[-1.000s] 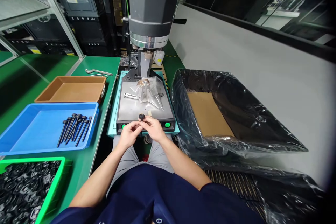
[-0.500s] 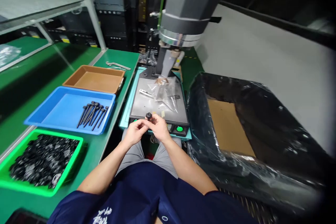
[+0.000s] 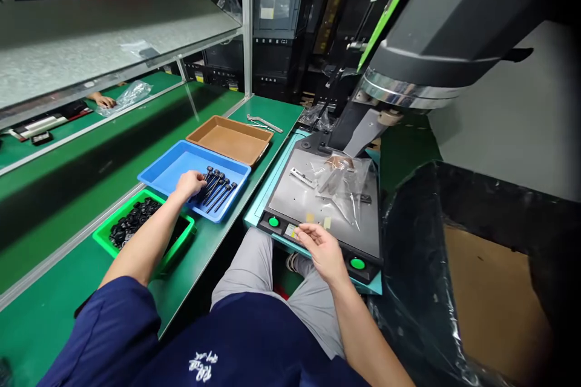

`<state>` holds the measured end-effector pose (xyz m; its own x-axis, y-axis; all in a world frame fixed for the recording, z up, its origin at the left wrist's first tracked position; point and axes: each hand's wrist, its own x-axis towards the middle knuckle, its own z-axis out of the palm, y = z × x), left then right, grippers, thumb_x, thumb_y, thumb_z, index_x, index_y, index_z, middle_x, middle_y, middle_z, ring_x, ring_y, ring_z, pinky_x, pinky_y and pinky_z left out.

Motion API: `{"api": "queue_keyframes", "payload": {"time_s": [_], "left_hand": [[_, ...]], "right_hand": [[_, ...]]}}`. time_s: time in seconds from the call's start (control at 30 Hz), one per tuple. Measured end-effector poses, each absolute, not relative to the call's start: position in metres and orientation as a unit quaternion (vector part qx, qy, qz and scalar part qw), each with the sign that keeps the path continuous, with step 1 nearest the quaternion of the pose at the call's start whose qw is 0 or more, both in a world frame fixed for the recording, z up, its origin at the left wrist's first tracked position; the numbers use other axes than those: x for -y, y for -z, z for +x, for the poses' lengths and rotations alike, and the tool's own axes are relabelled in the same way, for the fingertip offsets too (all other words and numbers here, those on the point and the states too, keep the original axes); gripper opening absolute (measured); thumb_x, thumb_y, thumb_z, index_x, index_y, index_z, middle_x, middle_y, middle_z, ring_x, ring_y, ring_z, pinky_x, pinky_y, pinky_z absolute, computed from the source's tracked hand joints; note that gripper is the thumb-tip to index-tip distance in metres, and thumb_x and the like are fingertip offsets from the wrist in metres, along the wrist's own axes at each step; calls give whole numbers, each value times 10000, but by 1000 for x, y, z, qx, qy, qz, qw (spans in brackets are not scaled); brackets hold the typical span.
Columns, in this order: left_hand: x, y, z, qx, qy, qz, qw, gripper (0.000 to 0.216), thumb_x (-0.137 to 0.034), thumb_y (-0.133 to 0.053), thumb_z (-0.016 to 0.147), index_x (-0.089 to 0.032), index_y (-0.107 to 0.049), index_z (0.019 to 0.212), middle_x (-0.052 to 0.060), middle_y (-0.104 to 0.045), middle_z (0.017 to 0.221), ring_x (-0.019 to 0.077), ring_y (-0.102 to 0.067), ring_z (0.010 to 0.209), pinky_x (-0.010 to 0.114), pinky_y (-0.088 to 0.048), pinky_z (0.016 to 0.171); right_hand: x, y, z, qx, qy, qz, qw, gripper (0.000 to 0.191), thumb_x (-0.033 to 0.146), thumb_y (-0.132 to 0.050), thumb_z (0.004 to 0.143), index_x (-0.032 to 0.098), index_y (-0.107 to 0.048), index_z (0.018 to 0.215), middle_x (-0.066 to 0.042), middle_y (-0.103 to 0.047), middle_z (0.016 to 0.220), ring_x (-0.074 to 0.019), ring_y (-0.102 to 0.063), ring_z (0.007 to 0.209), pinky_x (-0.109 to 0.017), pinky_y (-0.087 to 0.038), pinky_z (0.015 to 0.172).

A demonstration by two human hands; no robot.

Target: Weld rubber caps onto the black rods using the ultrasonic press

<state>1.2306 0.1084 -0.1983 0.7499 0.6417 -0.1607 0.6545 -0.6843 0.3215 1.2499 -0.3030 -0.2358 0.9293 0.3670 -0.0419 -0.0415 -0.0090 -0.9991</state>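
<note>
My left hand (image 3: 189, 185) reaches into the blue tray (image 3: 160, 170), with its fingers closed at the left end of a bunch of black rods with knob-like heads (image 3: 218, 186). The fingers appear to pinch one of these rods, though they partly cover it. The other rods lie side by side in the tray's right part. Over the front edge of the machine base, my right hand (image 3: 321, 249) hovers with loosely curled fingers and nothing visible in it. A green button (image 3: 357, 263) sits to its right and another green button (image 3: 273, 222) to its left.
A green bin (image 3: 100, 240) of small black parts stands in front of the blue tray; a brown tray (image 3: 229, 139) and wrenches (image 3: 264, 123) lie behind. Clear plastic (image 3: 347, 187) covers the fixture under the machine head (image 3: 408, 87). Another person's hand (image 3: 103, 100) shows beyond the shelf.
My hands have parted: the left has moved from in front of the machine to the rods in the blue tray, and the right stays by the machine's edge. The view has turned left.
</note>
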Motion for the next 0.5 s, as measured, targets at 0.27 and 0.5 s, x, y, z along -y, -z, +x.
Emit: {"api": "queue_keyframes", "payload": {"time_s": [0.27, 0.5], "left_hand": [[-109, 189, 1217, -362, -11, 924, 124, 352, -387, -575, 830, -156, -708, 1059, 173, -707, 1114, 324, -643, 1021, 372, -486, 775], [-117, 166, 1113, -421, -3, 904, 71, 435, -453, -476, 864, -178, -690, 1124, 152, -714, 1098, 387, -643, 1008, 456, -501, 776]], "right_hand": [[411, 207, 1251, 32, -55, -793, 605, 494, 670, -758, 623, 228, -724, 843, -126, -741, 866, -267, -708, 757, -444, -588, 753], [535, 195, 1344, -97, -2, -854, 512, 445, 679, -826, 478, 270, -680, 579, -194, -653, 638, -195, -582, 469, -397, -461, 464]]}}
